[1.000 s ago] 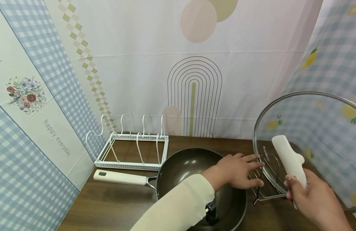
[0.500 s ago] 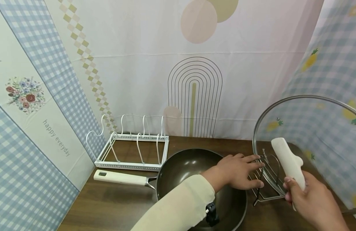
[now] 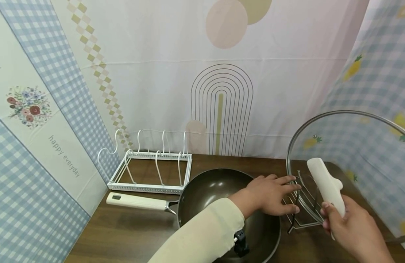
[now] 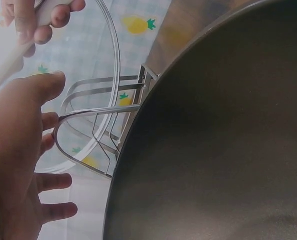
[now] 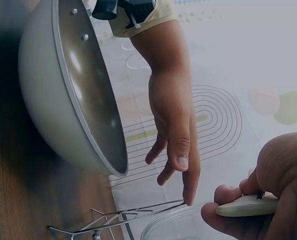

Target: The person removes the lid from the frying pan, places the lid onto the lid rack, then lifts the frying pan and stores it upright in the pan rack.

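In the head view my right hand grips the long cream handle of a large glass lid, which stands on edge at the right. The lid's lower left rim passes among the wire loops of a small metal rack. My left hand reaches across the wok, fingers spread. In the left wrist view, fingertips of the left hand touch the end of one loop of the rack. The dark wok lies below my left forearm, its cream handle pointing left.
A white rack with several upright hooks stands at the back left of the wooden table. Patterned cloth hangs behind and along both sides. A black camera mount sits on my left wrist.
My right hand and the lid have shifted slightly down and to the left, toward the small rack. The left hand and the wok have stayed in place.
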Tool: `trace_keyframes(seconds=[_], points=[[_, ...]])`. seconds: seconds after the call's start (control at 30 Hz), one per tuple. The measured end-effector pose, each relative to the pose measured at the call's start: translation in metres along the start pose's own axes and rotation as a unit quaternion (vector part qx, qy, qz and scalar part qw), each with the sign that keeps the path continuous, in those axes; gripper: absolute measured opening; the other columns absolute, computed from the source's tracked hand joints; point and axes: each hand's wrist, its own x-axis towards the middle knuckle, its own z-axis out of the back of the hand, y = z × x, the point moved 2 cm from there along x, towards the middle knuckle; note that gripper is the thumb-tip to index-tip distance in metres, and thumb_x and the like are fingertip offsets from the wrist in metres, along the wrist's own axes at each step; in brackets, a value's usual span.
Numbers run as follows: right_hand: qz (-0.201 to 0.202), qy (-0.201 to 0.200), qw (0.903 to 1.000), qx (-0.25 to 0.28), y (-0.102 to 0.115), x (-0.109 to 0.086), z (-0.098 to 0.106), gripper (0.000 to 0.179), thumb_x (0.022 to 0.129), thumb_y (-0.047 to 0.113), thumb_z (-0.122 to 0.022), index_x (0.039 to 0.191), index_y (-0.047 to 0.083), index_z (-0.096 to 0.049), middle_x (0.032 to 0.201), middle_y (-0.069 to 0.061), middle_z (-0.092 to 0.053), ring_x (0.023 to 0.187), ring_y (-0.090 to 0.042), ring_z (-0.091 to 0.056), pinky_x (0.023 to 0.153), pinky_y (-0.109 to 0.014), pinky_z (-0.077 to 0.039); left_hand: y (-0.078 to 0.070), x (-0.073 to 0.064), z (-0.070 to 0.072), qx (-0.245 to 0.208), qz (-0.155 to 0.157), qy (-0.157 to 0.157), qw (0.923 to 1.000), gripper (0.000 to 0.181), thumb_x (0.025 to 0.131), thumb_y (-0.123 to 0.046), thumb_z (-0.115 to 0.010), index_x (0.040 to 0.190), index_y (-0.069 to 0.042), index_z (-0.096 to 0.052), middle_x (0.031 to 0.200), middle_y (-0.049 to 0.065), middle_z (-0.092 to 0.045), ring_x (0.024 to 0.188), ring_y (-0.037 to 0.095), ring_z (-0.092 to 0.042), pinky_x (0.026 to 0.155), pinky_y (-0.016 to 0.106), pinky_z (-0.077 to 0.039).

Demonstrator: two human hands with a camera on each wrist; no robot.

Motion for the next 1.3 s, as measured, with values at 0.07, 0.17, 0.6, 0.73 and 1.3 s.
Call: trace_keyframes(seconds=[0.07, 0.17, 0.6, 0.73, 1.3], points=[[0.002, -0.002, 1.0, -0.001, -0.0008, 0.0003, -0.0009, 0.045, 0.098, 0.047, -0.038, 0.106, 0.004, -0.051, 0.066, -0.001, -0.061, 0.053, -0.015, -0.054, 0.044, -0.029, -0.035, 0.0002, 0.0005, -0.0004, -0.002, -0.001, 0.001, 1.0, 0.067, 0.082, -0.079, -0.027, 0.142, -0.054, -0.01, 0.15, -0.027, 0.002, 0.133, 0.004, -0.022, 0.096, 0.03, -0.034], [0.001, -0.001, 1.0, 0.0, -0.0022, 0.0009, -0.0021, 0.047, 0.098, 0.047, -0.037, 0.107, 0.003, -0.051, 0.066, 0.0, -0.061, 0.053, -0.015, -0.055, 0.044, -0.029, -0.035, 0.0002, 0.001, -0.0008, -0.004, 0.0, 0.003, 1.0, 0.067, 0.082, -0.079, -0.027, 0.142, -0.055, -0.009, 0.15, -0.028, 0.002, 0.133, 0.004, -0.022, 0.096, 0.031, -0.034], [0.002, -0.004, 1.0, 0.007, -0.0045, 0.0023, -0.0057, 0.046, 0.098, 0.044, -0.037, 0.11, 0.002, -0.05, 0.065, -0.001, -0.061, 0.053, -0.014, -0.056, 0.044, -0.029, -0.037, -0.0015, 0.0023, 0.0, 0.004, 0.005, 0.006, 1.0, 0.067, 0.082, -0.079, -0.026, 0.141, -0.055, -0.005, 0.15, -0.028, 0.004, 0.133, 0.003, -0.021, 0.096, 0.031, -0.034], [0.002, -0.001, 1.0, 0.005, -0.0049, 0.0026, -0.0057, 0.046, 0.098, 0.045, -0.037, 0.109, 0.002, -0.051, 0.065, -0.001, -0.062, 0.053, -0.014, -0.056, 0.044, -0.029, -0.037, -0.0016, 0.0022, -0.0002, 0.003, 0.005, 0.007, 1.0, 0.067, 0.082, -0.079, -0.026, 0.141, -0.055, -0.005, 0.15, -0.028, 0.004, 0.133, 0.003, -0.022, 0.095, 0.031, -0.035], [-0.022, 0.041, 0.9988, 0.013, -0.0098, 0.005, -0.009, 0.056, 0.096, 0.053, -0.033, 0.112, 0.001, -0.048, 0.068, -0.002, -0.061, 0.056, -0.017, -0.055, 0.046, -0.031, -0.038, -0.0015, 0.0011, -0.0003, 0.002, 0.003, 0.014, 0.9999, 0.067, 0.082, -0.079, -0.026, 0.14, -0.056, -0.002, 0.148, -0.029, 0.008, 0.132, 0.003, -0.023, 0.094, 0.031, -0.036]])
